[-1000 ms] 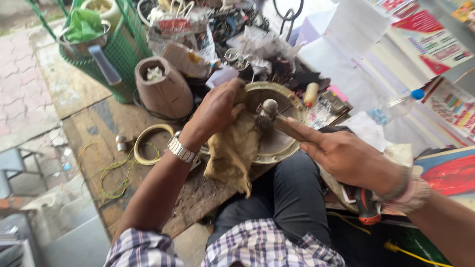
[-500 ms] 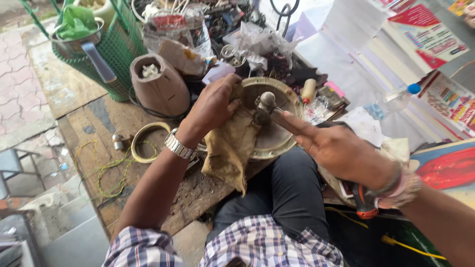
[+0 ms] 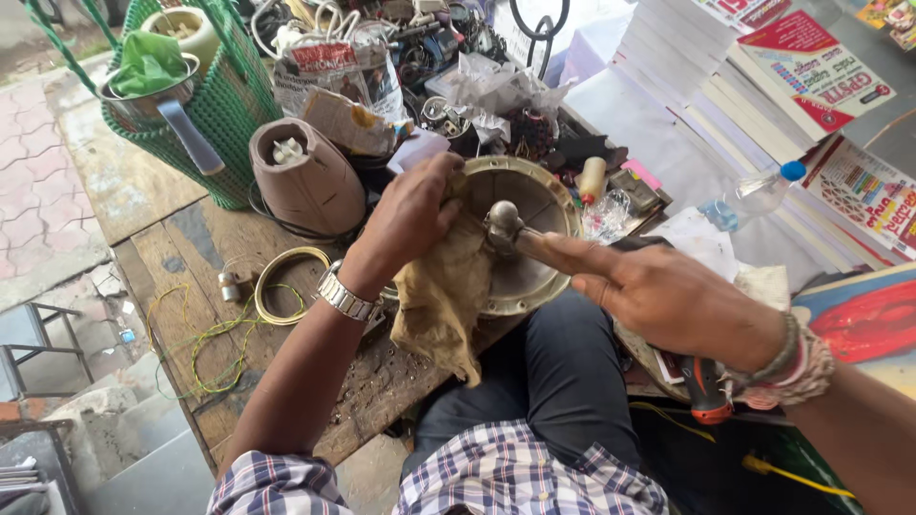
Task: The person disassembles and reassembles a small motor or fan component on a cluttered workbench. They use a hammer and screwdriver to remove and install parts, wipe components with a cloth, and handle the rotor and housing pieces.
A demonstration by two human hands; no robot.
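A round, dished metal housing (image 3: 520, 272), dull and tarnished, is seen at the near edge of the wooden table (image 3: 181, 257), just above the person's knee. A short metal shaft with a rounded knob (image 3: 503, 219) is raised from its centre. A stained, crumpled tan cloth (image 3: 444, 300) is draped over the housing's rim at 9 o'clock and is left hanging off the table edge.

The left hand (image 3: 405, 215) is curled and pressed down on the cloth at the rim, the fabric being gripped under its fingers; a metal-link watch (image 3: 343, 298) is worn on that wrist. The right hand (image 3: 658, 296) is brought in from 3 o'clock, its index finger stretched out straight along the shaft, and something dark seems to be held under the palm, though what cannot be told. Beaded bracelets (image 3: 787, 362) are worn on the right wrist.

At 9 o'clock of the housing a thin brass ring (image 3: 286, 284) is laid flat beside loose yellow wire (image 3: 205, 348). At 10 o'clock a smooth brown tapered mixer base (image 3: 301, 181) is stood, and beyond it a green woven basket (image 3: 224, 114). At 2 o'clock a clear plastic bottle (image 3: 754, 195) with a blue cap is laid by stacked books (image 3: 725, 76).
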